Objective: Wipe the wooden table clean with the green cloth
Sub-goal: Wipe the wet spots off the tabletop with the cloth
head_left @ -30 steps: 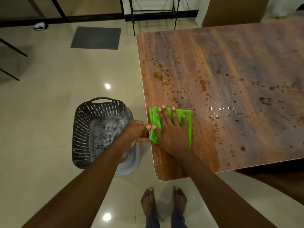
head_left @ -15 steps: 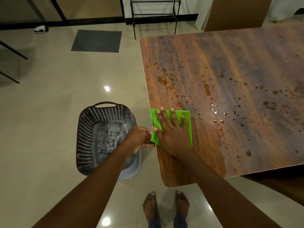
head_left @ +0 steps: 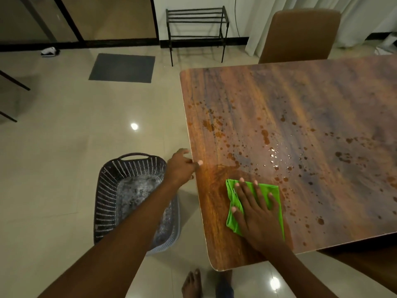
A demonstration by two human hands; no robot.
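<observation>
A pale, glossy tiled floor (head_left: 64, 136) fills the left side of the room, with ceiling lights reflected in it. A large wooden table (head_left: 300, 130) takes up the right side, its top streaked brown and grey and spattered with many dark reddish-brown drops and a few shiny wet beads near the middle. A brown chair (head_left: 300, 35) stands at the table's far edge. Against the far wall is a black metal rack (head_left: 196, 29), and a dark grey mat (head_left: 122, 67) lies on the floor in front of a doorway.

On the floor just beside the table's left edge sits a dark perforated basket (head_left: 111, 190) with a handle, nested in a lighter one; its bottom looks wet or grimy.

A person stands at the table's near corner, bare feet on the tiles. The left hand (head_left: 179, 168) reaches over the basket to the table's left edge, fingers loosely curled, thumb tip resting on the tabletop; it holds nothing.

The right hand (head_left: 255, 214) lies flat, palm down, fingers spread, pressing on the green cloth (head_left: 272, 192). The cloth is folded and lies on the table near the left edge and near corner, directly beneath the palm and fingers, its edges showing around the hand. The wood to the cloth's left looks free of drops.
</observation>
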